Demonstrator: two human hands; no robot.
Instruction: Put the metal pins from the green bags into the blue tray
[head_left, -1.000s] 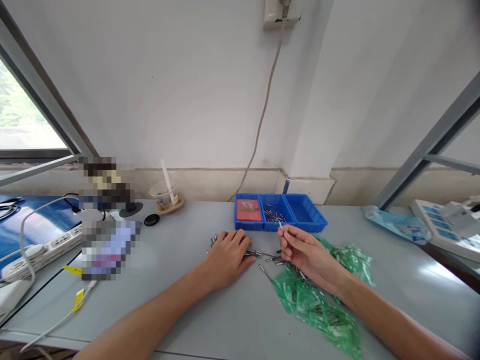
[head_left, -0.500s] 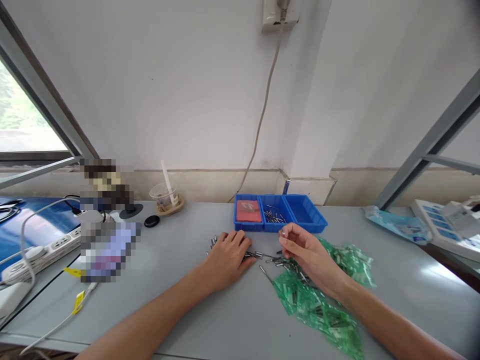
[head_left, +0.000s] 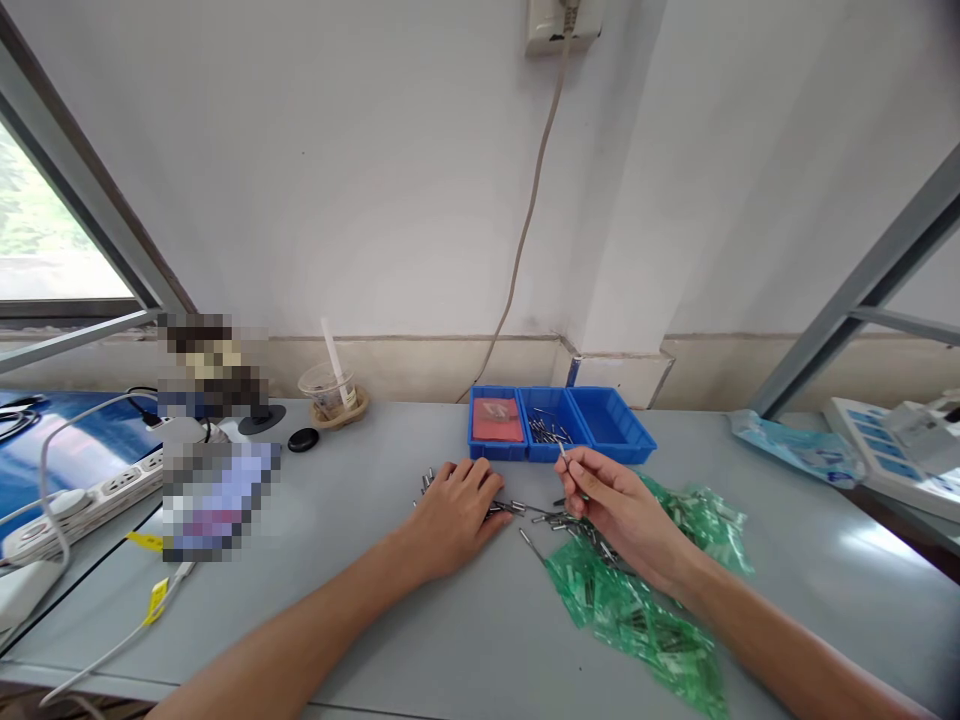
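Observation:
My left hand [head_left: 459, 505] rests flat on the table over small metal rods [head_left: 504, 508], its fingers a little apart. Some of the rods stick out around it, and what lies under the palm is hidden. Just in front of the blue tray, my right hand [head_left: 600, 488] pinches one thin metal rod [head_left: 564, 453] between thumb and fingertips, its tip pointing up. Below that hand, a pile of similar rods [head_left: 596, 540] lies partly on green plastic bags [head_left: 637, 620]. A single rod [head_left: 532, 545] lies to the left of the pile.
The blue three-part tray [head_left: 611, 424] holds a red packet [head_left: 498, 420] and loose rods [head_left: 547, 428]. A plastic cup [head_left: 327, 390] with a straw, a black round lid [head_left: 304, 440] and a power strip [head_left: 120, 484] are on the left. On the right lies a light-blue packet [head_left: 795, 448].
The rod in my right hand has turned upright and more of it shows above the fingertips. My left hand has stayed in place.

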